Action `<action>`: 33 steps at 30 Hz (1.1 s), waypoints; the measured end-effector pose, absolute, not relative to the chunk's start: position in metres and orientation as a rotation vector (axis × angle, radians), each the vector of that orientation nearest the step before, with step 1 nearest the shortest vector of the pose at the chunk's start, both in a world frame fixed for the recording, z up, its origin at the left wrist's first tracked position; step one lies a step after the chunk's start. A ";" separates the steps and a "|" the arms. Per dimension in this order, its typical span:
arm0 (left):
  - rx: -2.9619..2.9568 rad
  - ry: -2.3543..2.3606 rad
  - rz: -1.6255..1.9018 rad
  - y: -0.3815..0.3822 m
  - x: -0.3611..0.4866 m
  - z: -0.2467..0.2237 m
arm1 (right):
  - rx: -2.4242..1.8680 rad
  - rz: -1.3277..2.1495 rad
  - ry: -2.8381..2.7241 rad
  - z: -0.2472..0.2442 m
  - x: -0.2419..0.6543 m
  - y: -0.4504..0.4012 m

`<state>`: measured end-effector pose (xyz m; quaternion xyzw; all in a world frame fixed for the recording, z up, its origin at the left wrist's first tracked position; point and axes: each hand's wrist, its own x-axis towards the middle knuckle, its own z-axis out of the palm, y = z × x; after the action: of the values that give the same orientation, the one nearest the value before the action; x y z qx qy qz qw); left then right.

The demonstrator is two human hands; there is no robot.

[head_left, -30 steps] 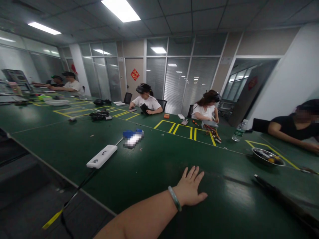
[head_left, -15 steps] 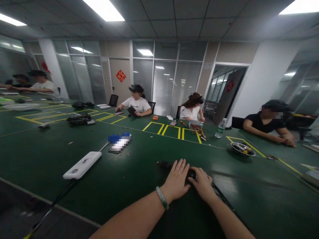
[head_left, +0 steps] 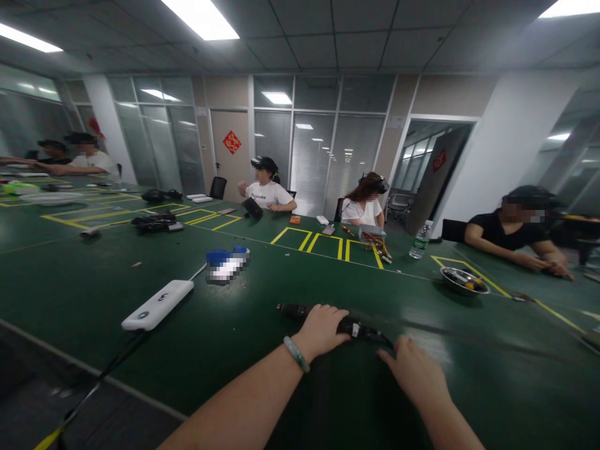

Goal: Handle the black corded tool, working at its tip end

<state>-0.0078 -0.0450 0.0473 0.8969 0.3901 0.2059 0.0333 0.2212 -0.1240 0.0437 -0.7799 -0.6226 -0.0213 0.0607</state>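
Observation:
My left hand [head_left: 321, 331], a jade bangle on its wrist, lies curled over a black cable [head_left: 300, 311] on the green table mat [head_left: 244, 337]. A small white label [head_left: 355, 330] sits on the cable just past my fingers. My right hand [head_left: 412, 369] is open, with its fingertips near the cable's right end and apart from my left hand. The part of the cable under my left palm is hidden.
A white power strip [head_left: 157, 305] and a pixelated blue-and-white object [head_left: 227, 265] lie to the left. Farther on are a steel bowl [head_left: 464, 281], a water bottle [head_left: 420, 240], yellow tape outlines and several seated co-workers. The table edge runs along the lower left.
My right hand has moved off the cable, rightward and toward me. My left hand now lies over the cable, which shows more fully. The view has shifted slightly.

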 end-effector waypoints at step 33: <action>2.843 1.047 0.621 -0.053 -0.008 0.054 | -1.933 0.410 -1.827 0.037 0.196 -0.105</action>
<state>-0.0084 -0.0531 0.0542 0.9191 0.3383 0.2007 0.0244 0.1962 -0.1054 0.0374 -0.7000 -0.6618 0.1486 0.2234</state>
